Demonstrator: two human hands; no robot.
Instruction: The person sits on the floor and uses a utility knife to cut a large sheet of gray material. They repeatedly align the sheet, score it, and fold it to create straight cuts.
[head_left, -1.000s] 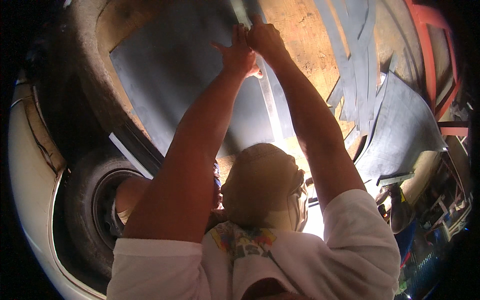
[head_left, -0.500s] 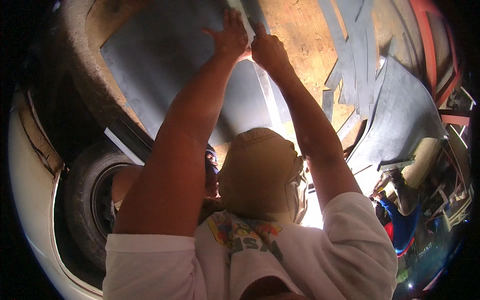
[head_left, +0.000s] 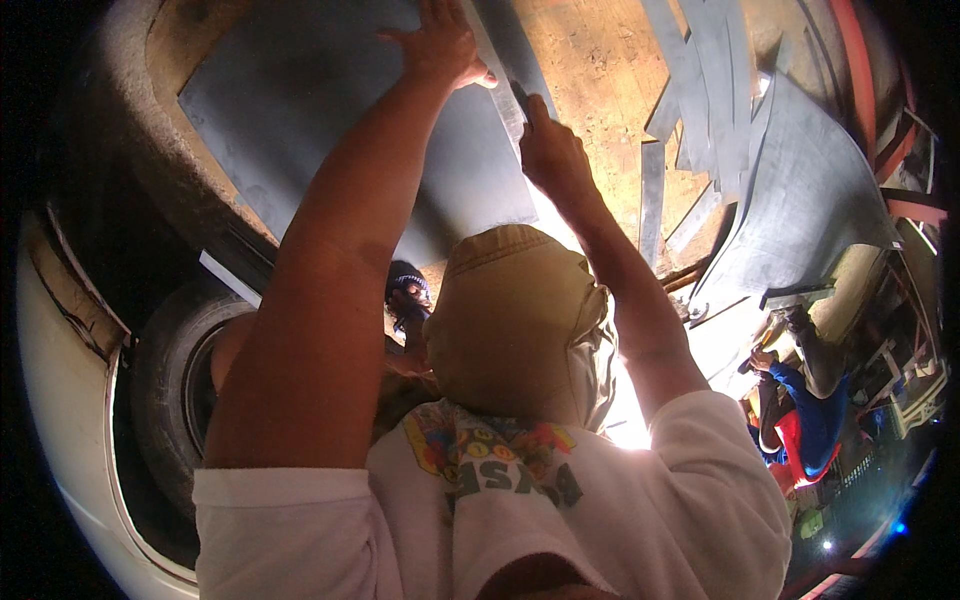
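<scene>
A large dark grey sheet (head_left: 330, 130), flat like rubber, lies on a wooden board (head_left: 600, 90). Along its right side runs a pale straight strip (head_left: 493, 40), like a ruler. My left hand (head_left: 440, 48) presses on the strip and sheet with its fingers spread, their tips cut off by the upper edge. Closer to me, my right hand (head_left: 555, 160) grips a slim dark knife (head_left: 519, 95), index finger stretched along it, against the strip's right edge. The knife's tip is hard to make out. A narrow dark band (head_left: 522, 45) shows right of the strip.
Several cut grey strips (head_left: 715, 90) lie on the board's right, beside a curved grey sheet (head_left: 790, 190). A tyre (head_left: 170, 390) stands at left. One person in blue and red (head_left: 810, 420) works at right; another person's head (head_left: 407, 285) shows beyond my left arm.
My right hand has drawn the knife toward me along the strip, away from my left hand. The left hand stays spread on the strip, and the view has shifted slightly.
</scene>
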